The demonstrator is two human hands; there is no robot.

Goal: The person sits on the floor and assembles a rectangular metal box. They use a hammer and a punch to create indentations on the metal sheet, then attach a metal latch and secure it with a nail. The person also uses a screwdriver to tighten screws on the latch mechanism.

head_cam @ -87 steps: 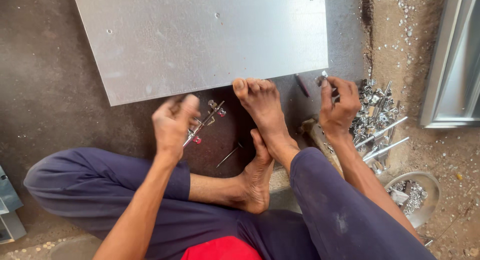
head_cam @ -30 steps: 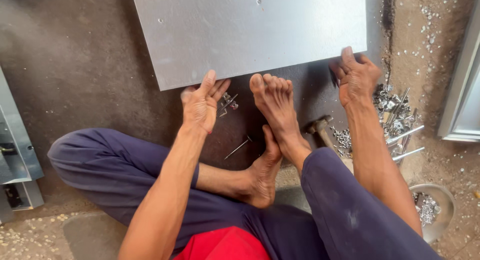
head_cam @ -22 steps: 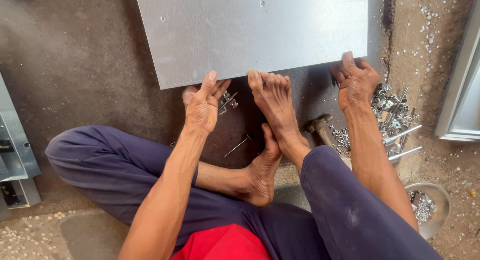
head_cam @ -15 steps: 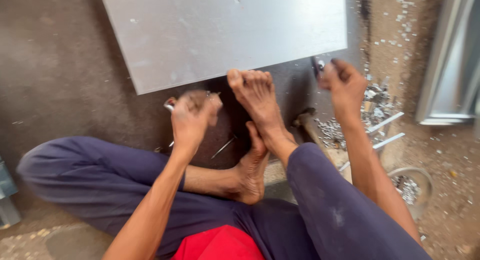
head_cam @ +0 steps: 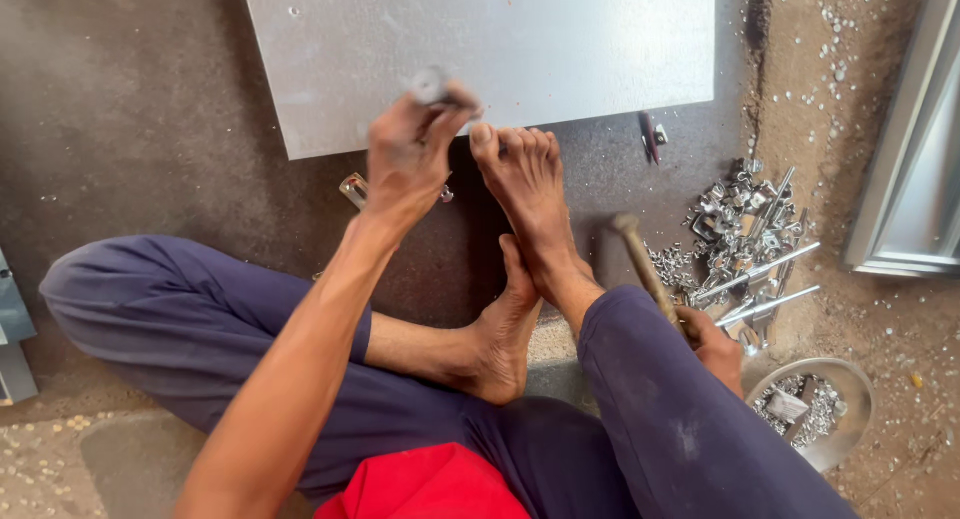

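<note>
Lifted off the floor since half a second ago, the left hand is now being held up over the near edge of the metal sheet, closed around a short grey punch whose blurred top end is showing above the fingers; what the lower end is touching cannot be told. Meanwhile the right hand has been drawn back from the sheet's right corner and is being kept low beside the right knee, closed on the wooden handle of a hammer. That handle is running up and to the left from the hand, its far end lying close to the right foot, whose toes are being pressed on the sheet's edge just right of the punch. The punch is being held nearly upright, ahead and to the left of the hammer, with the foot and shin lying between the two hands. The left hand is therefore the nearer one to the sheet, while the right is well apart from it. A pile of bolts is lying on the floor just right of the hammer, and a bowl of small parts is sitting below it.
</note>
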